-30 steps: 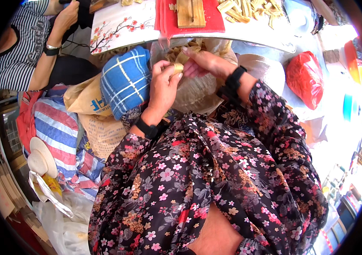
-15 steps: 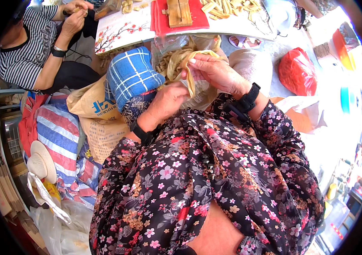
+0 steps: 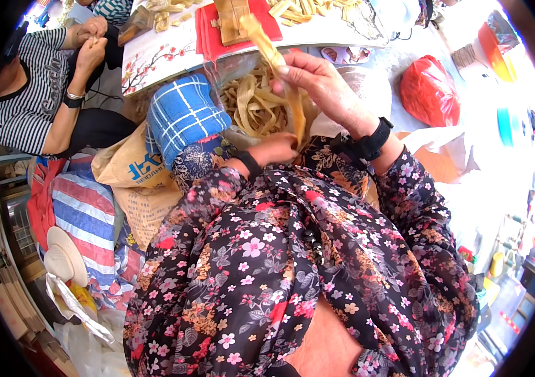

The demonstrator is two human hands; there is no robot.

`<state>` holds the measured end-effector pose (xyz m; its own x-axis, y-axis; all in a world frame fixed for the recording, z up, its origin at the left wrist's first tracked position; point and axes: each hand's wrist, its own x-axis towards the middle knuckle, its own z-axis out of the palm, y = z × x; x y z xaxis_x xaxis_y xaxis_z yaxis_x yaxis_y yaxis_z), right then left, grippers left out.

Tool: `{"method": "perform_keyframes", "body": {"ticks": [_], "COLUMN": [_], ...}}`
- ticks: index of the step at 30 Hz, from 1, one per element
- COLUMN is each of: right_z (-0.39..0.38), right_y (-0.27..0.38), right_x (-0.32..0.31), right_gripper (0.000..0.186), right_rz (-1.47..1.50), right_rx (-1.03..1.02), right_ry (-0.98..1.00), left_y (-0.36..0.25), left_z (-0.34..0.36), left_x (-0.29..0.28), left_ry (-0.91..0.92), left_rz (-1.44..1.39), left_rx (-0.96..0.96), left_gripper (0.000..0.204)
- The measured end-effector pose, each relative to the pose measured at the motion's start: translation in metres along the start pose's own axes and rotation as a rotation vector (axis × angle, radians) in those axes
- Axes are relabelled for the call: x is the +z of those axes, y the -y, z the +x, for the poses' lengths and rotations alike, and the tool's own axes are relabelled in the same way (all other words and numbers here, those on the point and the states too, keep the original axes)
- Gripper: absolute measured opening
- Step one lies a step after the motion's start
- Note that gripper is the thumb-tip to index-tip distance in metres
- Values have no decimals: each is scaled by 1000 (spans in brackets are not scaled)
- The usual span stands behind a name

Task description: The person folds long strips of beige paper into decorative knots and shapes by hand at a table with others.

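A long, flat, yellowish-brown strip [image 3: 265,43], like dried vegetable or bean curd skin, runs upright in front of me. My right hand [image 3: 319,80] pinches it partway up between thumb and fingers, and its free upper end leans left over the table edge. Low down, close to my lap, my left hand [image 3: 273,149] is closed at the strip's lower part; its fingertips are partly hidden. Just beyond my hands, a clear plastic bag holds many loose, curled strips [image 3: 251,103] of the same kind.
A white low table [image 3: 173,44] with a blossom print carries a red cloth [image 3: 207,39], a wooden block [image 3: 233,17] and piled strips [image 3: 302,9]. A blue checked cloth bundle [image 3: 185,110] lies left, a red plastic bag [image 3: 429,91] right. A person in a striped shirt [image 3: 32,94] sits at left.
My right hand has lifted the strip, so its end now stands up above the hand. My left hand has moved lower and rightward, toward my lap. More of the bagged strips shows.
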<state>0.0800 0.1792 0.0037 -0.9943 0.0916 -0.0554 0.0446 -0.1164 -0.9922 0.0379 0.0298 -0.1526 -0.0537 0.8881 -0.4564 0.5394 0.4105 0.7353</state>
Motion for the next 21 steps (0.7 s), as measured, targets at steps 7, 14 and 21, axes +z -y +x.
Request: {"method": "perform_keyframes", "body": {"ticks": [7,14,21], "right_z": [7,9,21], "right_y": [-39,-49,-10], "right_x": [-6,21,8], "right_gripper": [21,22,12], "right_rz": [-86,-25,-164], "right_rx": [-57,-53,-338], "right_ry": [-9,-3,-53], "left_y": [-30,-55,-85], "left_z": [-63,-85,-90], "left_x": [-84,-105,-115], "left_ry": [-283,-823,-975], "left_rz": [-864,-996,-45], "left_rx": [-22,238,131], "left_gripper": [47,29,18]}}
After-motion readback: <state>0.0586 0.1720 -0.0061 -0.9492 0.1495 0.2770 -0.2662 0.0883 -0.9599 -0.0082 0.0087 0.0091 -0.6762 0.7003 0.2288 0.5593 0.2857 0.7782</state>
